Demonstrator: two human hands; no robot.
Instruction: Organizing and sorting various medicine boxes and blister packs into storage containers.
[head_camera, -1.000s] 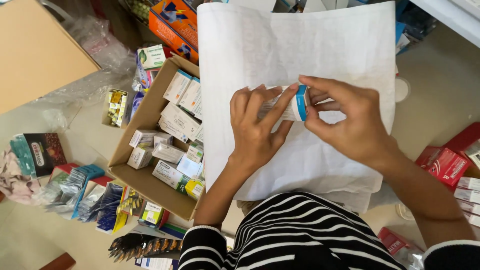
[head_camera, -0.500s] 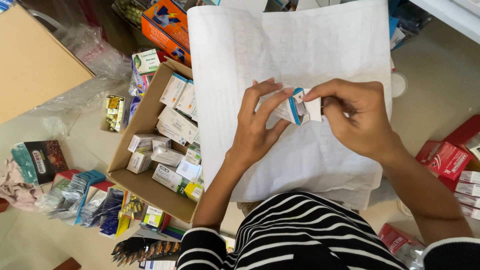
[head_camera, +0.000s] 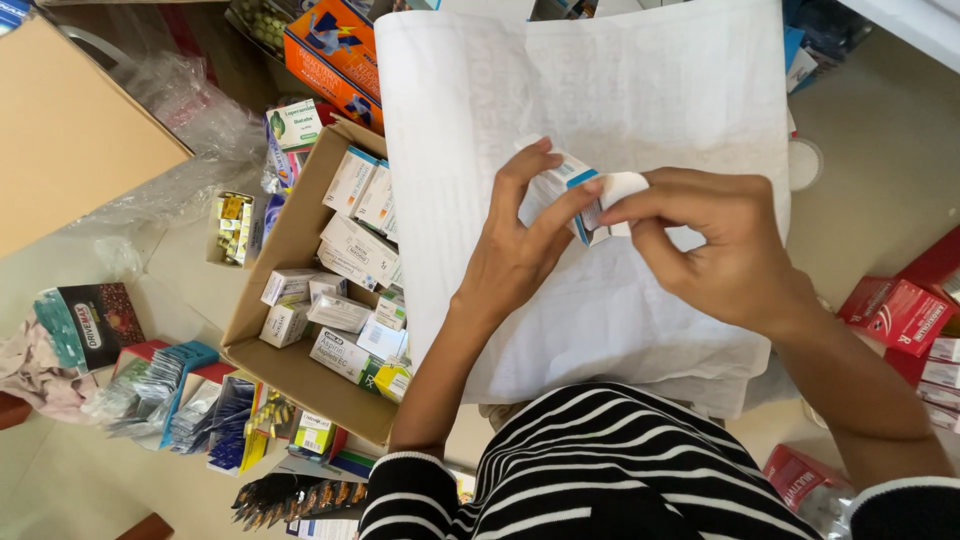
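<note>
My left hand (head_camera: 515, 255) grips a small white carton with a blue end (head_camera: 562, 180), held above a large white sheet of paper (head_camera: 620, 90). The carton's end flap (head_camera: 622, 186) stands open, and the fingertips of my right hand (head_camera: 715, 250) pinch that flap and the opening. Both hands meet at the carton, in the middle of the view. What is inside the carton is hidden.
An open cardboard box (head_camera: 285, 360) full of small medicine cartons sits at the left. Blister strips and sachets (head_camera: 180, 395) lie on the floor near it. Red cartons (head_camera: 900, 315) are stacked at the right, an orange box (head_camera: 330, 45) at the top.
The carton's end was shut a second ago. My right hand pulled the flap open, and my left hand tilted the carton up and a little to the left.
</note>
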